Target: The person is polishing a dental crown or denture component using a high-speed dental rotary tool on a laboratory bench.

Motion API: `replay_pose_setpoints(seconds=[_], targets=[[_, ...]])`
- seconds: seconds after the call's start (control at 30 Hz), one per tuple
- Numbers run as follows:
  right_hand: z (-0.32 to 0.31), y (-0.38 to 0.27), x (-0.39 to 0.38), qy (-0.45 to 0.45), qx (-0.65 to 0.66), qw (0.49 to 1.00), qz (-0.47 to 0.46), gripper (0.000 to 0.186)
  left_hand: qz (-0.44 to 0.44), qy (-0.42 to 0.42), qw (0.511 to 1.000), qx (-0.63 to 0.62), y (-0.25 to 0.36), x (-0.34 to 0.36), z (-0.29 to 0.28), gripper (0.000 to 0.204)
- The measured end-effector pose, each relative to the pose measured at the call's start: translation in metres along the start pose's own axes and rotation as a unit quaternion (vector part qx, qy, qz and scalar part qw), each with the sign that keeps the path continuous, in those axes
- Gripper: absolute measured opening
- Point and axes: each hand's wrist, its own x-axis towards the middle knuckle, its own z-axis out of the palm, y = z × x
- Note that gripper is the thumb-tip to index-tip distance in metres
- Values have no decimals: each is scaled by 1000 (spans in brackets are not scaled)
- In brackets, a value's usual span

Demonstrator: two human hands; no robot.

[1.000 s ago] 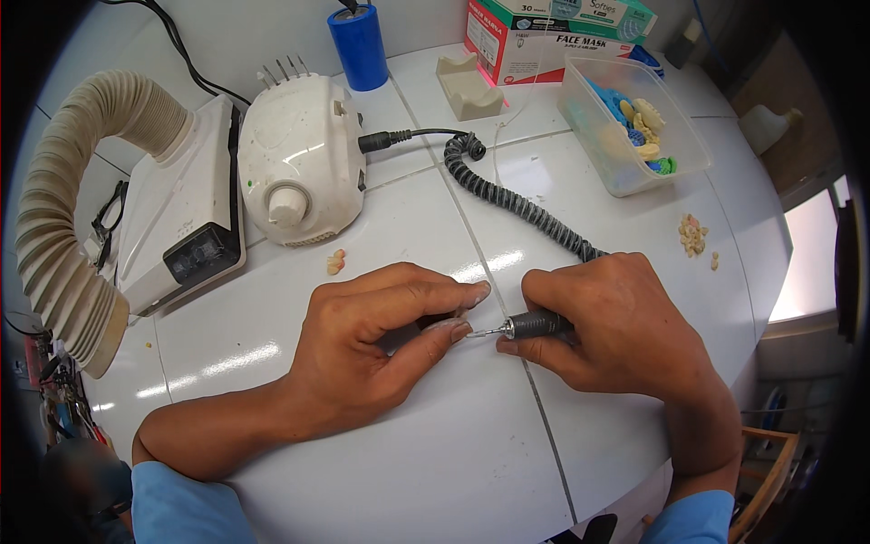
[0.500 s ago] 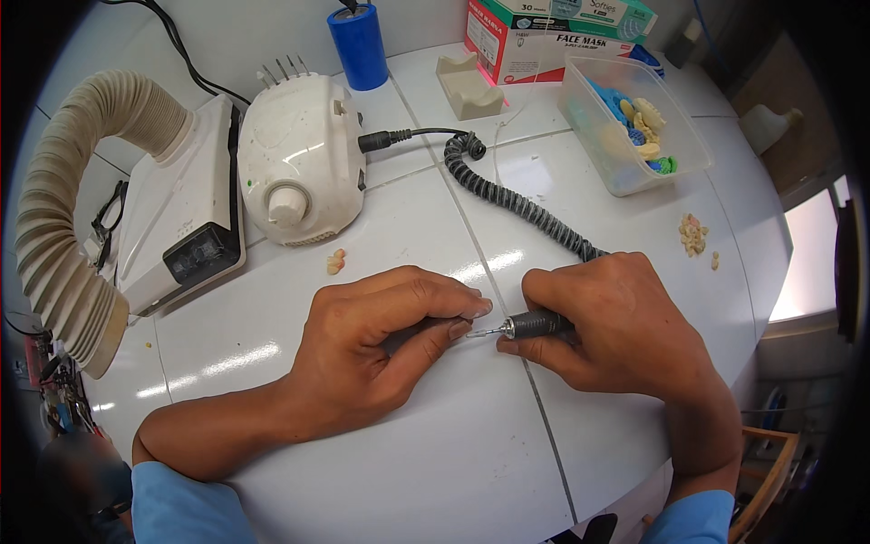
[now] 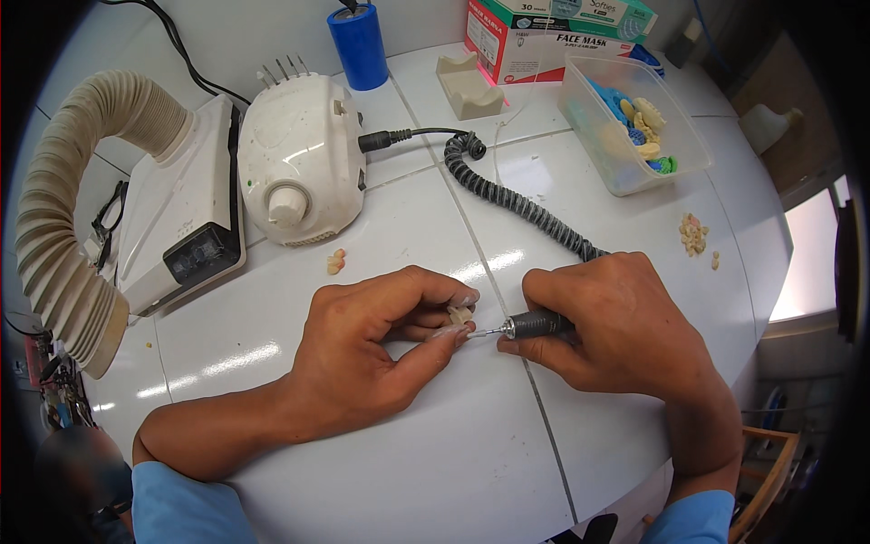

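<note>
Between the thumb and fingers of my left hand (image 3: 362, 344) is a small cream-coloured false tooth (image 3: 460, 315), partly covered by the fingertips. My right hand (image 3: 625, 331) is wrapped round a dark rotary handpiece (image 3: 541, 324). Its thin metal bur (image 3: 485, 333) points left and reaches the left fingertips just below the tooth; whether it touches the tooth I cannot tell. A coiled black cord (image 3: 521, 206) runs from behind my right hand to the white control unit (image 3: 299, 163) with a round knob, at the back left. Several upright burs stand on that unit's top.
Left stands a white machine (image 3: 186, 199) with a ribbed hose (image 3: 68, 190). Behind are a blue cylinder (image 3: 359, 50), a beige handpiece rest (image 3: 469, 89) and a mask box (image 3: 553, 50). A clear plastic tub (image 3: 625, 177) holds coloured pieces. Small tooth-like pieces lie in piles, left (image 3: 336, 262) and right (image 3: 693, 234).
The fingers of my left hand have parted and shifted, so the false tooth between them now shows. My right hand and the handpiece stay about where they were.
</note>
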Motion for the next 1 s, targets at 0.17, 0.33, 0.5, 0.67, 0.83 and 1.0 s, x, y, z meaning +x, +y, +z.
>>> replay_pose_setpoints(seconds=[0.17, 0.33, 0.5, 0.67, 0.83, 1.0], targets=[[0, 0, 0, 10, -1, 1000, -8, 43, -6, -9, 1000, -11, -3, -1, 0, 25], [-5, -4, 2, -29, 1, 999, 15, 40, -1, -20, 1000, -22, -6, -2, 1, 31], [-4, -4, 1, -8, 9, 1000, 25, 42, 12, -36, 999, 22, -5, 0, -2, 27], [-4, -5, 1, 2, 20, 1000, 18, 48, 5, -44, 999, 33, 0, 0, -3, 24], [-6, -6, 0, 14, 60, 998, 20, 49, -29, -42, 999, 6, 1, -2, -1, 21], [-1, -4, 0, 39, 69, 997, 9, 46, -21, -38, 999, 8, 1, -3, 0, 21]])
